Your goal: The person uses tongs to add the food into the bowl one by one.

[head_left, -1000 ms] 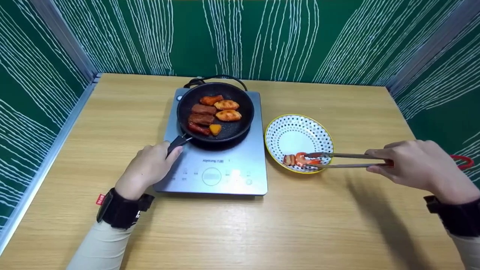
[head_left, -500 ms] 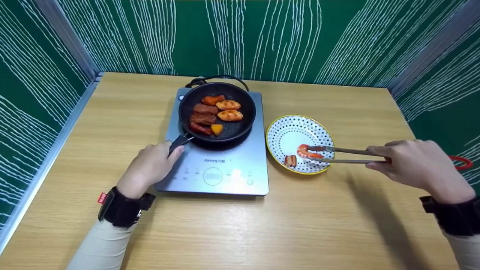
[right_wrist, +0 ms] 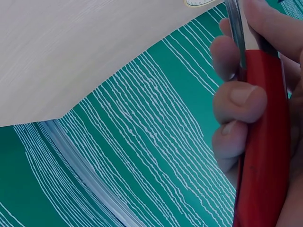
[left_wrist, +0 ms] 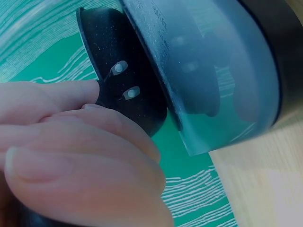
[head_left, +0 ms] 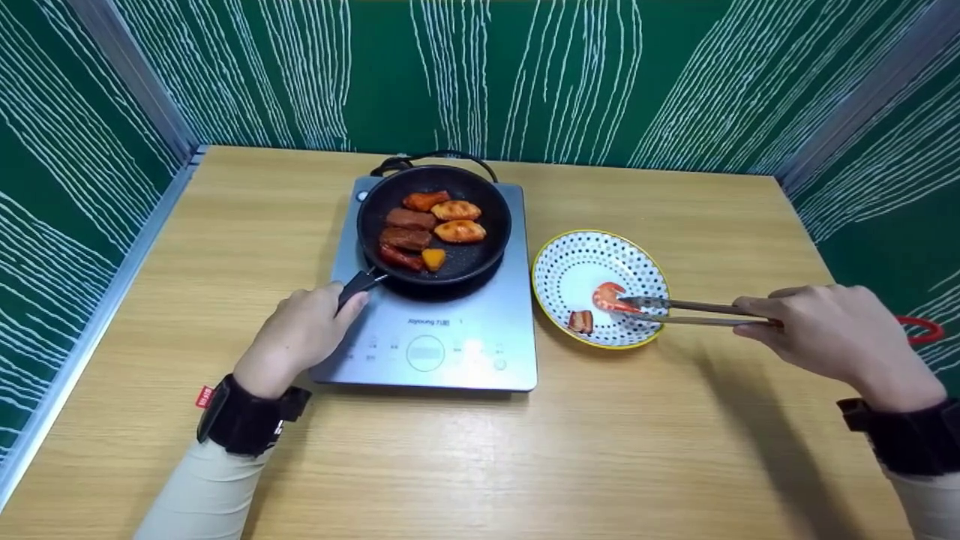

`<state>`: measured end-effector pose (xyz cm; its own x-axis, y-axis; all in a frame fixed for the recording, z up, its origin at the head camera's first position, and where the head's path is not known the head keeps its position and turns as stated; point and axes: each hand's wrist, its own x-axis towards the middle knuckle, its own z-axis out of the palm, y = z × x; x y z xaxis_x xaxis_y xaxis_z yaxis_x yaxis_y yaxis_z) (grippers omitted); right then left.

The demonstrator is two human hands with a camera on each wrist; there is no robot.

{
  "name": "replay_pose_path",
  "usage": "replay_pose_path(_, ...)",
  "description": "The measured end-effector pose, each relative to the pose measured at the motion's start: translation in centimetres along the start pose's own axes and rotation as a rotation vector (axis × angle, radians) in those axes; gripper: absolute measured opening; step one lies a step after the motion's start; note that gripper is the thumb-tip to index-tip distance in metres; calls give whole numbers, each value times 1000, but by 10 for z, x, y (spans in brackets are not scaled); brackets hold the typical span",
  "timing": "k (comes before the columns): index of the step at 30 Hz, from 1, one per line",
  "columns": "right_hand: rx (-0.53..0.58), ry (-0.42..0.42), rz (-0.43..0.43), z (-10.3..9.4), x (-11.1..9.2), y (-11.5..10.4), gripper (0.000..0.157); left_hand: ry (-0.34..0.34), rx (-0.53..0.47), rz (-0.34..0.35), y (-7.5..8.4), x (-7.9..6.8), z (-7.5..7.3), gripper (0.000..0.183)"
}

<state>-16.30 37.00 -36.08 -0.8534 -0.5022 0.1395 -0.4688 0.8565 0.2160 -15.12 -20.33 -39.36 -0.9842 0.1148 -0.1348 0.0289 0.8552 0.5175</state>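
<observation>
My left hand (head_left: pixel 304 330) grips the black handle (head_left: pixel 360 286) of a frying pan (head_left: pixel 480 259) on an induction cooktop (head_left: pixel 480 322). Chicken wings (head_left: pixel 459 231), brown meat slabs (head_left: pixel 406 238), reddish pieces (head_left: pixel 426 200) and a yellow chunk (head_left: pixel 433 259) lie in the pan. With my right hand (head_left: pixel 832 334) I hold metal tongs (head_left: pixel 705 307), whose red handle (right_wrist: pixel 267 142) fills the right wrist view. Their tips are at a shrimp (head_left: pixel 609 295) in the dotted bowl (head_left: pixel 566 259); whether they pinch it is hard to tell. A small pork belly piece (head_left: pixel 580 322) lies beside the shrimp.
The wooden table (head_left: pixel 420 465) is walled at the back and sides by green panels (head_left: pixel 525 82) with white lines. A black cord (head_left: pixel 450 153) loops behind the pan. The bowl stands just right of the cooktop.
The tongs' tips have shifted and drawn closer together around the shrimp. The shrimp has separated from the pork belly piece and turned, its curved end now higher. My left hand stays on the handle.
</observation>
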Motion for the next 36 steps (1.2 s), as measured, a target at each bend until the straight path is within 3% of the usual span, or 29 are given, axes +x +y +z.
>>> replay_pose_path(11, 7, 22, 15, -2, 0, -2, 32, -2, -2, -2, 0, 0, 1, 41)
replay_pose_path(17, 16, 120, -22, -15, 11, -12, 33, 5, 23, 3, 0, 0, 1, 41)
replay_pose_path(24, 68, 269, -146, -42, 46, -36, 34, -3, 23, 1, -1, 0, 1, 41)
replay_pose_path(33, 55, 306, -252, -79, 101, -65, 25, -9, 2, -15, 0, 0, 0, 43)
replay_pose_path(36, 24, 262, -290, -90, 119, -75, 20, -11, -3, -18, 0, 0, 1, 43)
